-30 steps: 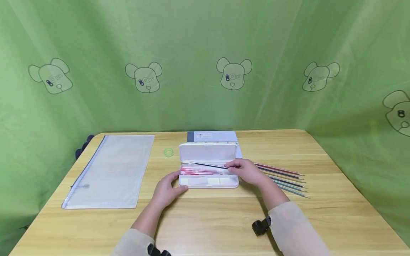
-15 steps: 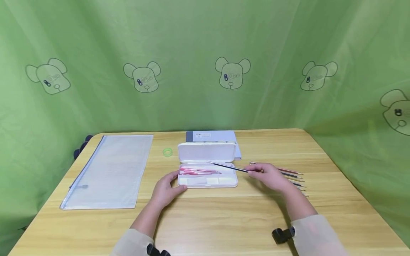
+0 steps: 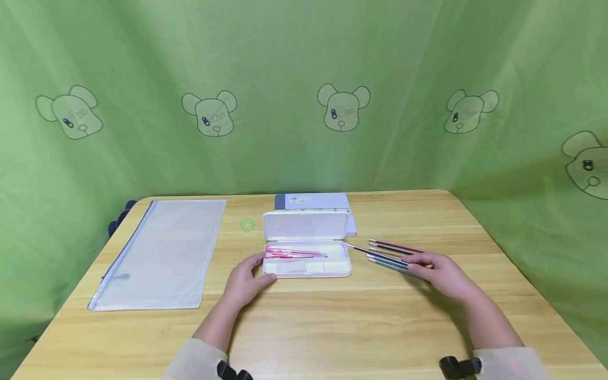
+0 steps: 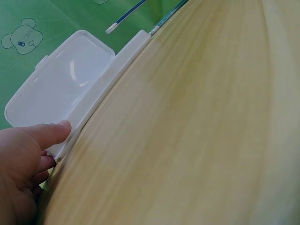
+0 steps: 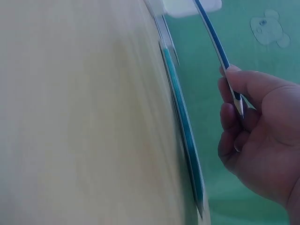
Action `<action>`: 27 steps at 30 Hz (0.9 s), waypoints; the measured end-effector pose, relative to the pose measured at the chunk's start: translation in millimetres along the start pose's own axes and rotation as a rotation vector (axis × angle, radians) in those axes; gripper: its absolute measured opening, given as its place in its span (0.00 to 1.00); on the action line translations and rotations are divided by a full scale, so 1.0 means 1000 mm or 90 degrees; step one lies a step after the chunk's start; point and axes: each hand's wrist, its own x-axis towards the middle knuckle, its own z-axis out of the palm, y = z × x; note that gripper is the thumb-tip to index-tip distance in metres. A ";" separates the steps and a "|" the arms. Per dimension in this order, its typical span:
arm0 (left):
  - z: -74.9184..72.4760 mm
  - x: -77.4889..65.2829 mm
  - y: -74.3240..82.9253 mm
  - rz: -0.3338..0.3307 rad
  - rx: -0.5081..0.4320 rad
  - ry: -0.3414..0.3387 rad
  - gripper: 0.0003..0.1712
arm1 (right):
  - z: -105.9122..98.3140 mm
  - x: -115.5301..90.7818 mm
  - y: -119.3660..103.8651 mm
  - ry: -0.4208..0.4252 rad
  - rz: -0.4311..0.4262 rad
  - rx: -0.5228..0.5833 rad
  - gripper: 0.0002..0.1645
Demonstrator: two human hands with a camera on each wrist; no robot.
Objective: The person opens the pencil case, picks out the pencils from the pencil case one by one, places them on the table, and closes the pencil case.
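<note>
My left hand [image 3: 244,282] grips the left end of a white pencil case [image 3: 305,225], thumb at its front edge. The case lies with its lid raised. Inside are pink pens [image 3: 294,253] and a pale flat piece [image 3: 291,267] in the front compartment. To the right of the case, my right hand [image 3: 442,274] pinches a dark-blue-and-white pencil [image 5: 218,42] near its sharpened tip. Its pale end points toward the case. Several other pencils [image 3: 396,247] lie beneath and beside it, partly hidden by the hand; a teal pencil [image 5: 185,126] shows in the right wrist view.
A translucent zip pouch [image 3: 161,258] lies flat at the left of the wooden table [image 3: 309,327]. Between pouch and case sits a green ring [image 3: 247,225], like a tape roll. Behind the raised lid is a bluish notebook [image 3: 328,200]. Green curtains hang around the table.
My right hand has drawn the pencil out from over the case and moved right, to above the other pencils. The left hand stays at the case.
</note>
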 end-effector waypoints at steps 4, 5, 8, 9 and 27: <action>-0.001 -0.001 0.000 -0.001 0.004 0.000 0.38 | -0.006 -0.012 0.011 0.023 0.000 -0.039 0.20; -0.001 -0.001 0.000 -0.001 0.005 0.001 0.38 | -0.007 -0.015 0.013 0.025 0.002 -0.039 0.20; -0.001 -0.001 0.000 0.000 0.007 0.001 0.38 | -0.010 -0.022 0.019 0.027 0.012 -0.043 0.21; -0.001 -0.001 0.000 0.000 0.007 0.000 0.38 | -0.011 -0.024 0.021 0.028 0.018 -0.047 0.21; -0.001 -0.002 0.003 -0.012 -0.002 -0.008 0.38 | -0.010 -0.039 0.041 0.005 0.045 -0.046 0.20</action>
